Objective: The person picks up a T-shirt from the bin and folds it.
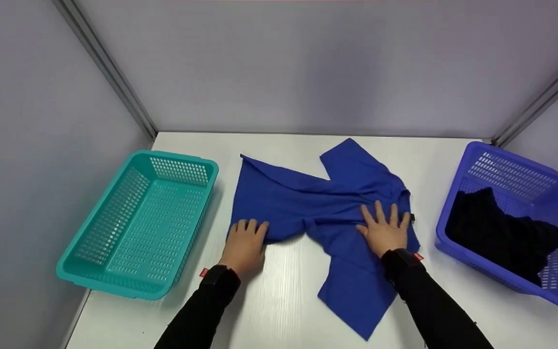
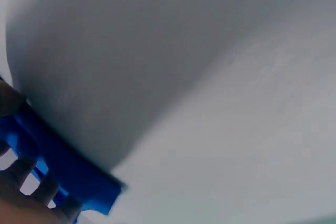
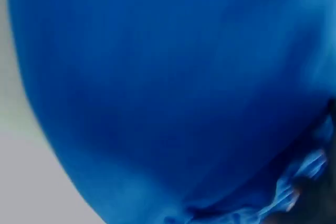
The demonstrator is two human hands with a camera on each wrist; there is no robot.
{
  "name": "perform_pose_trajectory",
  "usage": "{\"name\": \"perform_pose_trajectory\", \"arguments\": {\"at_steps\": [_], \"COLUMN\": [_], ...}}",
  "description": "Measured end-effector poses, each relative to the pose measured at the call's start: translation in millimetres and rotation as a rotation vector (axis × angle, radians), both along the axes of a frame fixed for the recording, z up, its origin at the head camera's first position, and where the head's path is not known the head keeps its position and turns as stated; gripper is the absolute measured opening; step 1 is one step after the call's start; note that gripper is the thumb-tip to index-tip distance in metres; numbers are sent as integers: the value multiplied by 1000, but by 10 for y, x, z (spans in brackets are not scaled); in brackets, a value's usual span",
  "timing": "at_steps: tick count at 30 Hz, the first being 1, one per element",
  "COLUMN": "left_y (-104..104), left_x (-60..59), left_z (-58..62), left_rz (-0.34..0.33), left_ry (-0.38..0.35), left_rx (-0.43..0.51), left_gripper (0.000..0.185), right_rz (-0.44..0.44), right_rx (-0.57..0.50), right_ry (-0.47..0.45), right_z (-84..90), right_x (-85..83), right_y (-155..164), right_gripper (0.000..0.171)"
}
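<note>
A blue short-sleeved shirt (image 1: 279, 198) lies spread and wrinkled on the white table, its hem to the left and its collar to the right. My left hand (image 1: 246, 245) rests on the near corner of the hem, fingertips on the cloth. In the left wrist view, the fingers (image 2: 46, 188) lie over a strip of the blue cloth (image 2: 79, 177). Near the collar, my right hand (image 1: 386, 232) presses flat on the shirt with its fingers spread. Blue fabric (image 3: 157, 77) fills most of the right wrist view, where that hand is mostly hidden.
A teal plastic basket (image 1: 187, 167) with nothing in it stands at the left of the table (image 1: 279, 300). On the right, a purple basket (image 1: 506, 286) holds a crumpled black cloth (image 1: 497, 232). Grey panels (image 1: 279, 68) enclose the back and sides.
</note>
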State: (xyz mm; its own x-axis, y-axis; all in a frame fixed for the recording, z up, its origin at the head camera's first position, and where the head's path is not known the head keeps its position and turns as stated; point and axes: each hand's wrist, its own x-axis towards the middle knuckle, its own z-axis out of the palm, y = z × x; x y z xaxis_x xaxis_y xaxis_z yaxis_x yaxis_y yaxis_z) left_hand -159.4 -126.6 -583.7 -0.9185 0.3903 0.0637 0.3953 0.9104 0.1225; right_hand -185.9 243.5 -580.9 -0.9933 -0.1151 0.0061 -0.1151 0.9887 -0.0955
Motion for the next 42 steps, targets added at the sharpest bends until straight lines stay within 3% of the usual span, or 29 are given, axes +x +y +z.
{"name": "perform_pose_trajectory", "arguments": {"at_steps": [3, 7, 9, 11, 15, 18, 21, 23, 26, 28, 32, 34, 37, 40, 42], "left_y": [71, 79, 43, -8, -129, -194, -213, -212, -215, -222, -240, -249, -268, -288, -306], "left_x": [21, 24, 21, 21, 52, 80, 100, 114, 141, 154, 153, 143, 134, 148, 162], "left_z": [-20, -55, -72, -89, -115, -104, -66, -33, 7, 30, 72, 97, 135, 214, 264], "left_rz": [-56, -57, -52, -58, -58, -39, -14, 6, 29, 25, -21, -43, -45, -30, -38], "left_ry": [22, 60, 87, 111, 147, 108, 18, -23, -43, -33, -14, -1, 19, 23, 48], "left_rx": [4, 3, -16, -56, -137, -95, 37, 101, 122, 114, 125, 141, 174, 210, 229], "left_gripper": [40, 32, 36, 39, 32, 26, 32, 39, 44, 40, 19, 20, 21, 18, 24], "right_rz": [-46, 95, 210, 295, 406, 409, 338, 282, 257, 276, 322, 333, 367, 384, 378], "right_rx": [63, -7, -75, -126, -103, -3, 64, 63, 3, -26, 2, 35, 75, 90, 34], "right_ry": [159, 309, 279, 175, -42, -63, -2, 68, 150, 122, -46, -56, 31, 137, 224], "right_z": [19, 66, 93, 117, 103, 68, 39, 20, 0, -6, -9, -15, -29, -53, -70], "right_x": [-87, 0, 168, 375, 697, 774, 791, 808, 883, 974, 1171, 1228, 1249, 1251, 1259], "right_y": [84, -12, -104, -176, -186, -70, 91, 184, 272, 310, 379, 417, 508, 629, 715], "right_gripper": [55, 41, 30, 25, 48, 61, 64, 65, 56, 50, 57, 47, 20, 24, 29]}}
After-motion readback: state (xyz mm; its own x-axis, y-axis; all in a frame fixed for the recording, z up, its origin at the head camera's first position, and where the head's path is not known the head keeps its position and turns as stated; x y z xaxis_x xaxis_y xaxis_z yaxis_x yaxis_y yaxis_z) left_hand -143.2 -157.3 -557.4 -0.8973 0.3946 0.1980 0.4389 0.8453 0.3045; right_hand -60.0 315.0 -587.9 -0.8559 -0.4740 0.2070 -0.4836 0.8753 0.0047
